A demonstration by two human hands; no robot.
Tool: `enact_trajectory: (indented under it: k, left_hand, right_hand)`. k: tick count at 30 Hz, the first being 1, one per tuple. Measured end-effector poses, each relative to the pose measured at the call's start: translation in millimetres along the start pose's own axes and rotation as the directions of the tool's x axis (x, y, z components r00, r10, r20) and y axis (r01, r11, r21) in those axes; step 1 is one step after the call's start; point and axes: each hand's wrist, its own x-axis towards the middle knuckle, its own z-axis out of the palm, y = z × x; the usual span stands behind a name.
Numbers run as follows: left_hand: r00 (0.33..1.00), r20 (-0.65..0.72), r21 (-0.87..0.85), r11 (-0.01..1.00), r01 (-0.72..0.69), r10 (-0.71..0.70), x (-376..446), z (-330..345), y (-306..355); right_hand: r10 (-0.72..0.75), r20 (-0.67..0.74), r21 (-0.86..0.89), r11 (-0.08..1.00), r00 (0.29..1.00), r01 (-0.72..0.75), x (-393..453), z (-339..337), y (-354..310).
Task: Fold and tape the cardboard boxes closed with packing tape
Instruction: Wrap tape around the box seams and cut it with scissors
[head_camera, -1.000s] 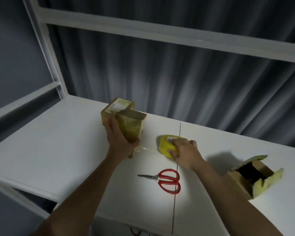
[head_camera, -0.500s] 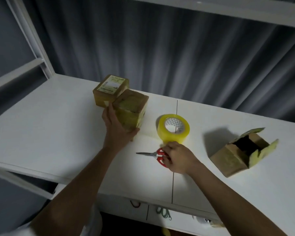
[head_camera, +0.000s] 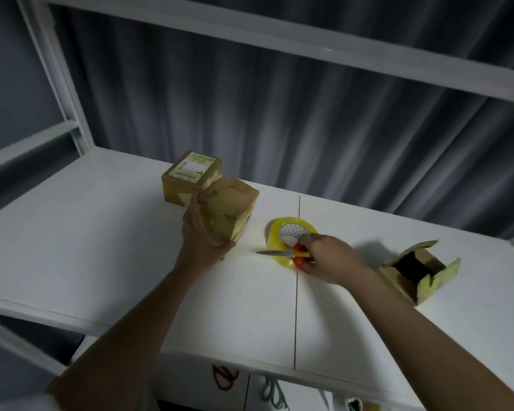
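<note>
Box (head_camera: 226, 212) gripped in my left hand (head_camera: 202, 241) near bench (head_camera: 101, 262) back edge; right hand (head_camera: 327, 256) holds scissors (head_camera: 282, 254), handles mostly hidden, over tape roll (head_camera: 279, 232).

Right hand (head_camera: 328, 256) lifted scissors (head_camera: 282, 254) toward tape roll (head_camera: 275, 237).

Both forearms are seen bare from elbow to wrist, with no sleeves, watch or rings made out. A pale garment (head_camera: 21, 403) is glimpsed at the lower left corner, blurred.

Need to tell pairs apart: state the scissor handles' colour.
Red, on the scissors in the right hand; head view.
</note>
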Motion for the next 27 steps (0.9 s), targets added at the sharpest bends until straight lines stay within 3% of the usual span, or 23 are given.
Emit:
enact_trajectory:
  k: [3, 6, 11, 16, 21, 25, 27]
  left_hand:
    - [0.999, 0.036, 0.004, 1.0, 0.013, -0.013, 5, -4, -1]
    - [0.997, 0.072, 0.009, 1.0, 0.022, -0.023, 4, -8, 4]
    - [0.997, 0.078, -0.017, 1.0, -0.004, 0.005, 2, -11, 10]
    - [0.998, 0.057, -0.018, 1.0, 0.015, -0.014, 0, -16, 16]
    - [0.999, 0.044, -0.023, 1.0, 0.009, -0.008, 6, -17, 15]
    - [0.994, 0.076, 0.003, 0.997, 0.076, -0.076, 13, -29, 10]
    - [0.991, 0.066, -0.015, 0.993, 0.114, -0.113, 17, -37, 11]
  right_hand:
    - [-0.024, 0.039, -0.233, 0.972, 0.999, 0.033, 21, -35, -5]
    - [-0.033, 0.135, -0.514, 0.852, 0.99, 0.099, 40, -56, -21]
    - [-0.066, 0.233, -0.687, 0.695, 0.97, 0.212, 70, -57, -53]
    - [0.006, 0.349, -0.69, 0.678, 0.937, 0.253, 88, -41, -84]
    - [-0.116, 0.351, -0.673, 0.659, 0.929, 0.336, 68, -43, -85]
    - [0.033, 0.287, -0.542, 0.83, 0.957, 0.134, 36, -20, -73]
    - [0.038, 0.116, -0.462, 0.886, 0.992, 0.02, 21, -3, -71]
